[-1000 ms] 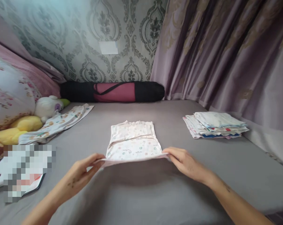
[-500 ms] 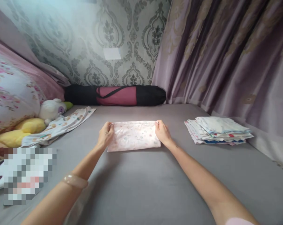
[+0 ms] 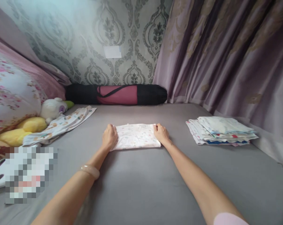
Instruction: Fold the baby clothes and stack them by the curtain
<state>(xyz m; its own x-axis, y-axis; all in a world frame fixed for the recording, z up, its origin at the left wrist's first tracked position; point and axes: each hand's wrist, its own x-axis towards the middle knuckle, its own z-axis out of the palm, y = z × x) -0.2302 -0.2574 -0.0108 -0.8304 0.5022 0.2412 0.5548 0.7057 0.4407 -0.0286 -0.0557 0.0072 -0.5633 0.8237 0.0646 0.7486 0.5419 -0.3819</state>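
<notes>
A pale pink-and-white folded cloth (image 3: 136, 136) with small prints lies flat on the grey bedsheet (image 3: 141, 181), in the middle of the view. My left hand (image 3: 109, 137) grips its left end with the fingers curled. At the far right corner, my right hand (image 3: 161, 133) pinches the fabric between thumb and fingers. Whether the cloth is a garment, I cannot make out. Off to the right sits a neat stack of folded clothes (image 3: 225, 130), white with blue and red bits.
Against the wall rests a black and dark pink roll bag (image 3: 118, 94). On the left are a printed cloth (image 3: 59, 126), a yellow plush toy (image 3: 21, 131), a white plush toy (image 3: 52, 109) and a floral pillow (image 3: 12, 90). A purple curtain (image 3: 213, 62) hangs at right.
The cloth has come down from a tilted, raised position to lie flat on the sheet. My left hand has turned over its end and moved slightly right.
</notes>
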